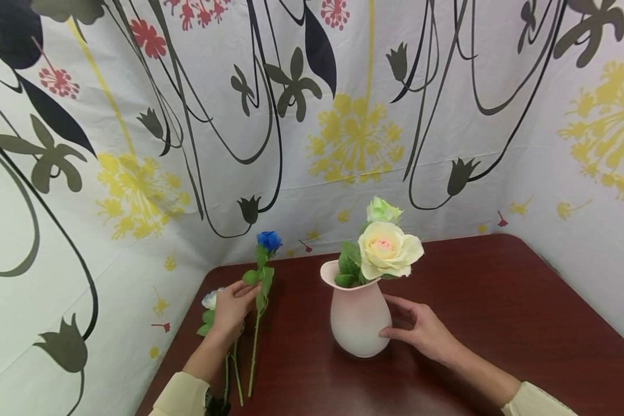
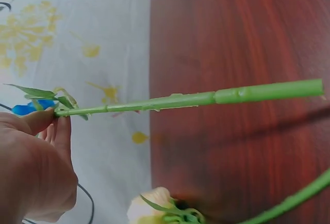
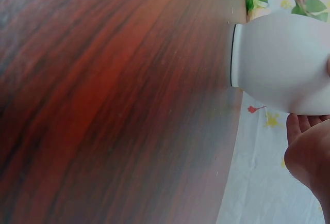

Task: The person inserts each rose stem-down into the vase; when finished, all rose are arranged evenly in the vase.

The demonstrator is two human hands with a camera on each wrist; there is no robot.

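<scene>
My left hand [image 1: 230,311] pinches the stem of a blue rose [image 1: 269,241] just under its leaves, at the left of the table. In the left wrist view the green stem [image 2: 178,101] runs from the fingertips across the table, the bloom partly hidden behind the hand. My right hand [image 1: 423,330] holds the right side of a pinkish-white vase [image 1: 361,320], thumb in front and fingers behind. The vase stands upright with a large cream rose [image 1: 387,251] and a pale green rose [image 1: 383,210] in its mouth; their stems are hidden inside.
Beside my left hand lies a whitish rose [image 1: 210,299], partly covered by that hand, with green stems [image 1: 236,375] below it. The dark red-brown table [image 1: 478,294] meets a floral-patterned white cloth [image 1: 291,144] along its back and left sides.
</scene>
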